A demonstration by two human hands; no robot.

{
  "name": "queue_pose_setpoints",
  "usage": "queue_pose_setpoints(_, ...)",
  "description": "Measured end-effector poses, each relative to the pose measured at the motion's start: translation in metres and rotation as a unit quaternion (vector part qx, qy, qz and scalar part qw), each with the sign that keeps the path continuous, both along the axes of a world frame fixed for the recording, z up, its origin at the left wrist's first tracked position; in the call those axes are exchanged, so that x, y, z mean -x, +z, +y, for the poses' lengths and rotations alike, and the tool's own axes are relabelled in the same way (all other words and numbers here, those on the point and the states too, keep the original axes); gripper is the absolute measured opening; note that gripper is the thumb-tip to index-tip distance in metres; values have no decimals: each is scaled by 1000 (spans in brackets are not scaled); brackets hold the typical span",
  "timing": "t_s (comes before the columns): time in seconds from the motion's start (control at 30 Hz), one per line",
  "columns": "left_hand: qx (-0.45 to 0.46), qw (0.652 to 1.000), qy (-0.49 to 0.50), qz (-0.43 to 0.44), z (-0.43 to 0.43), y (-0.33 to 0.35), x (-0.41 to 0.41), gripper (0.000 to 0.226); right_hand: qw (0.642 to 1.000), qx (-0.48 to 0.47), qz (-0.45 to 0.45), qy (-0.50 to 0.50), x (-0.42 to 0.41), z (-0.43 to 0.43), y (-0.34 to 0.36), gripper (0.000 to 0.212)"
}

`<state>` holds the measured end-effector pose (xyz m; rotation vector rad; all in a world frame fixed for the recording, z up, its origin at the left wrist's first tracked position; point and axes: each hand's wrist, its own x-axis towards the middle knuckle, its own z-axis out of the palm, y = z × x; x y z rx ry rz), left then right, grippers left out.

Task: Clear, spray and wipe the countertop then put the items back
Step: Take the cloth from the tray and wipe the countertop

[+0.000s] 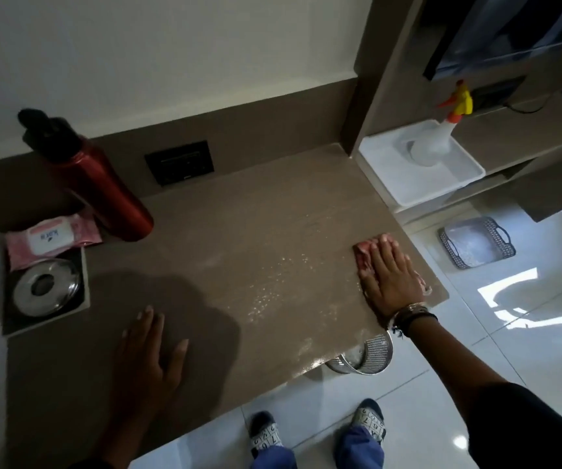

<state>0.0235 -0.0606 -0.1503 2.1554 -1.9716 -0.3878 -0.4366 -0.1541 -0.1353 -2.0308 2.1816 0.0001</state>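
Note:
The brown countertop [239, 225] carries a patch of spray droplets in its middle and right part. My right hand [391, 279] lies flat on a pink cloth [364, 255] near the counter's right edge, fingers together and pressing down. My left hand [151, 353] rests flat on the counter's front left with fingers spread and nothing under it. A red bottle with a black cap [93, 174] stands at the back left. A pink wipes pack [49, 240] lies beside it. The spray bottle [442, 130] with a yellow and orange trigger stands in a white tray [459, 184] on the shelf to the right.
A round steel lid [46, 287] sits in a square recess at the left. A black socket plate [180, 167] is on the back wall. A steel mesh bin [367, 357] stands under the counter's front right corner. A grey basket [476, 247] lies on the white floor.

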Motion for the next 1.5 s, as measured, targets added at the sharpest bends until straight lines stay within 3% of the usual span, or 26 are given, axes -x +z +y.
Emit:
queue_pose_setpoints(0.13, 1, 1000, -10, -12, 0, -1, -1, 83, 989, -6, -16, -150, -67, -32, 17, 65)
queue_pose_setpoints(0.17, 1, 1000, -13, -15, 0, -1, -2, 82, 993, -13, -25, -116, -97, -37, 22, 64)
queue_pose_setpoints(0.23, 8, 1000, -11, -6, 1, 4, -1, 79, 998, -19, -23, 64, -169, -27, 26, 63)
queue_pose_setpoints(0.33, -1, 1000, 1, 26, 1, 15, 4, 70, 941, -48, -42, 333, -255, 49, 23, 66)
queue_pose_setpoints(0.4, -4, 1000, -1, 21, -1, 16, 4, 70, 928, -62, -56, 362, -239, 90, 25, 63)
queue_pose_setpoints(0.47, -18, 1000, -3, 1, 0, 14, 4, 72, 949, 10, -108, 295, -179, 92, 21, 49)
queue_pose_setpoints(0.53, -29, 1000, -6, -11, 0, 12, 4, 77, 992, 43, -83, 80, -101, 73, 17, 46)
queue_pose_setpoints(0.57, -27, 999, -9, -15, 0, 10, 4, 80, 998, 29, -50, -37, -64, 62, 18, 55)
queue_pose_setpoints(0.67, -28, 999, -11, -21, -2, 9, 4, 84, 962, -23, -22, -272, -31, 42, 21, 74)
queue_pose_setpoints(0.73, -32, 999, -14, -26, -1, 6, 4, 81, 970, -16, 2, -243, -76, 47, 19, 67)
queue_pose_setpoints(0.83, -25, 1000, -7, -3, -3, 5, 1, 72, 1000, -18, -22, 10, -195, 78, 13, 64)
queue_pose_setpoints(0.9, -12, 1000, -2, 26, -4, 8, 3, 67, 975, -40, -54, 210, -254, 120, 13, 63)
queue_pose_setpoints(0.97, -3, 999, -2, 33, -3, 9, 3, 67, 947, -59, -82, 304, -250, 140, 18, 60)
queue_pose_setpoints(1.03, -12, 1000, -3, 20, -3, 9, 2, 68, 952, -36, -100, 289, -199, 132, 19, 54)
queue_pose_setpoints(1.1, -21, 1000, -8, -4, -2, 9, 2, 73, 981, -15, -101, 167, -127, 112, 18, 53)
queue_pose_setpoints(1.17, -25, 999, -7, -24, -2, 10, 4, 81, 999, -35, -37, 16, -54, 79, 16, 69)
queue_pose_setpoints(1.3, -39, 998, -13, -37, -4, 11, 5, 86, 976, -38, -32, -212, -12, -11, 17, 76)
queue_pose_setpoints(1.4, -39, 999, -6, -35, -3, 5, 3, 87, 979, -20, -9, -200, -64, -86, 25, 75)
queue_pose_setpoints(1.5, -41, 999, -11, -25, -2, 5, 2, 85, 999, -35, 30, 1, -162, -129, 33, 63)
